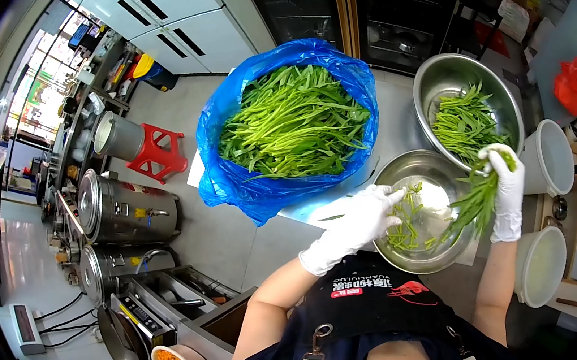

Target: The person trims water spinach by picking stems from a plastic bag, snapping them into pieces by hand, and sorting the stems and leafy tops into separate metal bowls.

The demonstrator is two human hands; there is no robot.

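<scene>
A kitchen with a grey tiled floor [220, 240] surrounds the work, its edges curved and lost in the dark rim of the view; the tall cabinet [418, 2] at the top is cut off, and its contents are hard to make out behind the dark glass. The right hand [505, 180], in a white glove, is closed around a bunch of leafy greens [475, 203] — its grip hides the bunch's middle, and a little green shows above the fingers. The bunch hangs over the right side of a shallow steel bowl [445, 259], its long axis slanting from the hand at upper right to leaf tips at lower left. It looks fresh and bright green, with narrow, pointed leaves fanning out loosely. The left hand [370, 216], also gloved, is over the bowl's left side, fingers curved and slightly apart; whether they pinch anything I cannot tell. Beneath lie short stem pieces [404, 227]. Just behind, a deeper steel bowl [503, 97] holds more greens [463, 120], partly covered by the right hand, and a blue bag [219, 178] is filled with long-stemmed greens [292, 121] — its underside is hidden.
</scene>
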